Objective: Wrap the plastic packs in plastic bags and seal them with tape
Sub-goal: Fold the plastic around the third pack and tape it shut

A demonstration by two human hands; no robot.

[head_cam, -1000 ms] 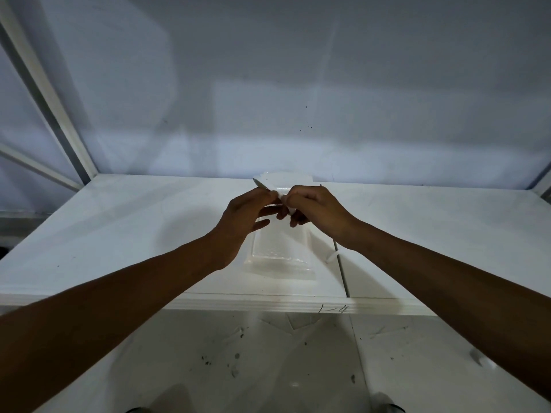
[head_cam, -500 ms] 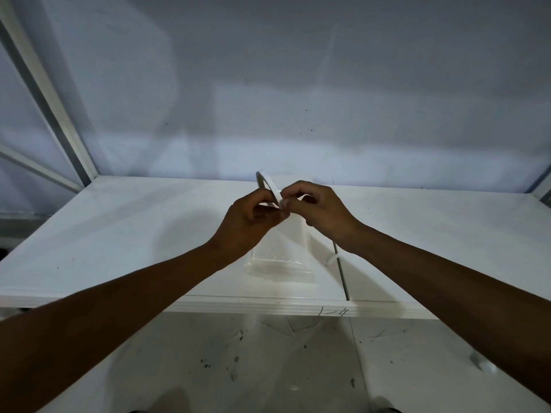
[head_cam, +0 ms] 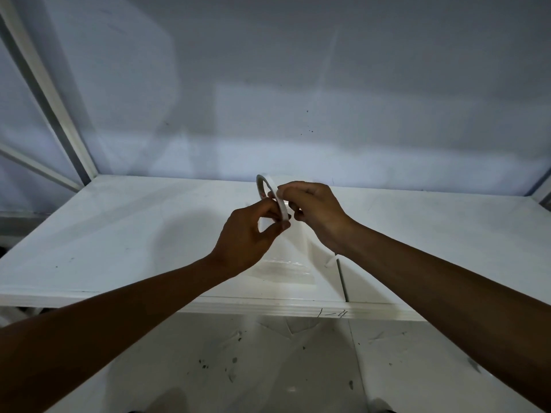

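Note:
A thin white tape roll [head_cam: 266, 183] stands on edge in the air above the table. My left hand [head_cam: 249, 237] grips its lower rim between thumb and fingers. My right hand [head_cam: 310, 210] pinches at the roll's right edge with curled fingers. Below both hands a clear plastic pack in a plastic bag [head_cam: 284, 265] lies flat on the white table [head_cam: 119, 234], partly hidden by my hands.
The table's front edge [head_cam: 268, 308] runs across the view with a seam [head_cam: 342, 281] to the right of the pack. A grey wall stands behind. A metal frame post [head_cam: 50, 96] rises at the left. A stained white floor [head_cam: 238, 368] lies below.
The tape roll has been lifted and turned upright, its ring now visible. Both hands have risen a little off the pack and my right hand has shifted to the roll's edge.

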